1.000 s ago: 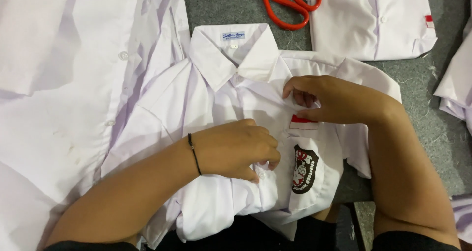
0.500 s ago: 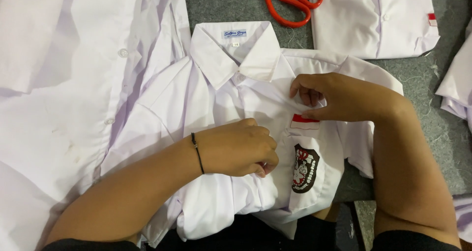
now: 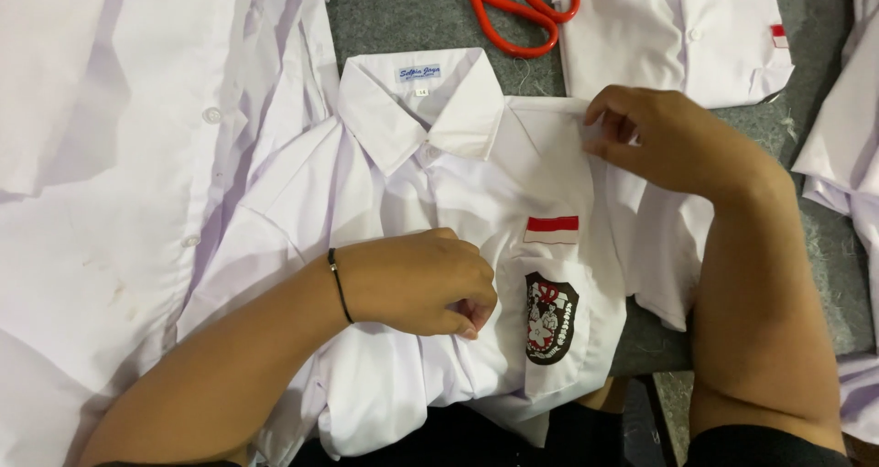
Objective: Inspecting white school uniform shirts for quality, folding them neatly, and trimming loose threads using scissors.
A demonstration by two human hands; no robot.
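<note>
so the white shirt [image 3: 439, 211] lies collar-away on the table [image 3: 403, 9], long axis running toward the person. right hand [image 3: 678, 142] pinches the shoulder edge, nearer the collar; left hand [image 3: 417, 284] has fingers [image 3: 462, 325] curled, bunching the front

Shirt [image 3: 439, 211] in the middle on the table [image 3: 403, 18]; left hand [image 3: 417, 284] on its front, right hand [image 3: 673, 142] at its shoulder edge. Scissors [image 3: 522, 9] behind the collar. Folded shirt [image 3: 678, 37] behind right, loose shirts [image 3: 119, 183] left.
</note>
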